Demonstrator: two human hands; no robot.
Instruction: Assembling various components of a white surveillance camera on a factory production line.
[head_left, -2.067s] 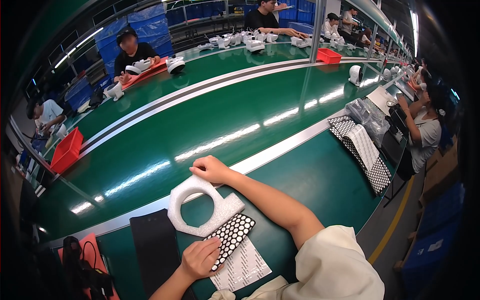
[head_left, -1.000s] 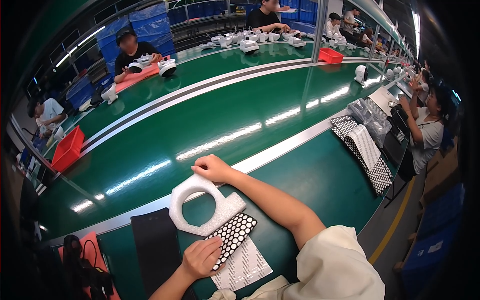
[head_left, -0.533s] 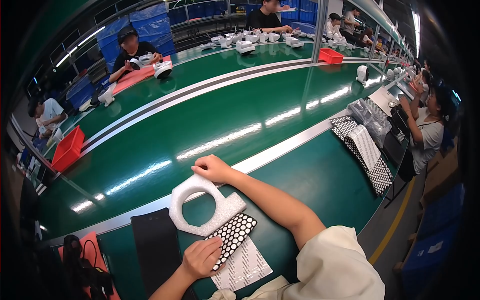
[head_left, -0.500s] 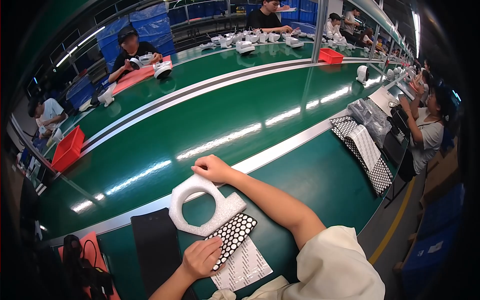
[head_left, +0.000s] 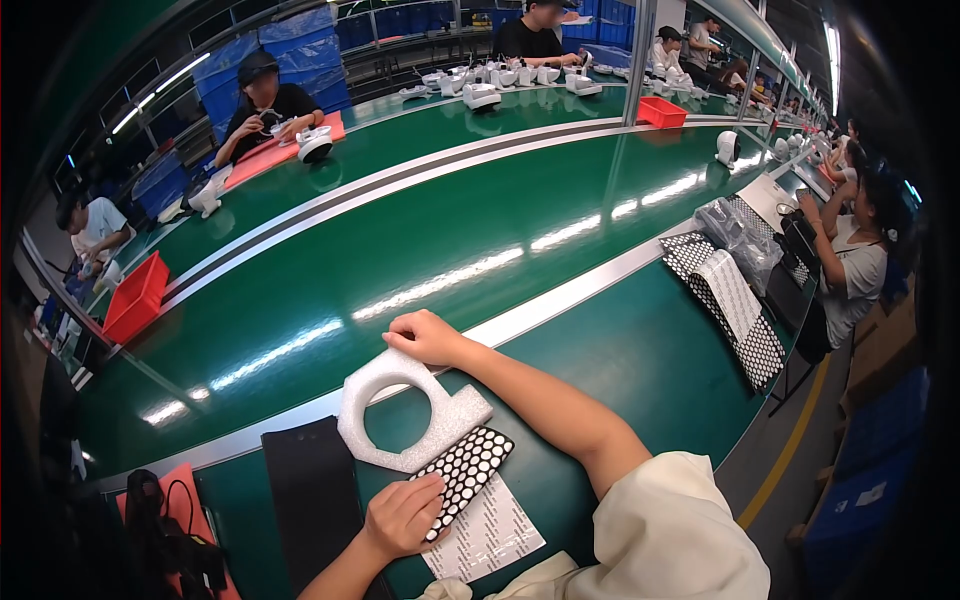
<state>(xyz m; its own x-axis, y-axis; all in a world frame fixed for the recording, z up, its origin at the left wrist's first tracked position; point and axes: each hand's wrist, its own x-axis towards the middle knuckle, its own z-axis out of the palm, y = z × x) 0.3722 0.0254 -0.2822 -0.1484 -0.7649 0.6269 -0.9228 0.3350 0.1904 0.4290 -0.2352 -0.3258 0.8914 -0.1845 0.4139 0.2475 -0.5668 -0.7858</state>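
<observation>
A white foam ring [head_left: 352,418] with a short block on one side rests on the green bench before me. At its far edge my right hand [head_left: 428,338] is closed, the fingers curled against the foam; the fingertips are partly hidden. My left hand [head_left: 405,515] grips a black strip with white dots [head_left: 468,468], fingers together on top and thumb at its lower edge. The dotted strip touches the near side of the ring. Under it lies a white printed backing sheet [head_left: 495,540]. Left of the ring is a flat black sheet [head_left: 310,500].
At far left, black cables and devices [head_left: 180,535] lie on a pink mat. More dotted strips [head_left: 745,335] and a clear plastic bag [head_left: 740,240] lie at right, near a co-worker [head_left: 850,250]. Beyond the metal rail runs a glossy green belt [head_left: 450,230] with white devices and red bins.
My hands, the foam ring and the dotted strip have not moved. Across the belt, a co-worker's hands have shifted over the pink mat, and the white devices have slid slightly left.
</observation>
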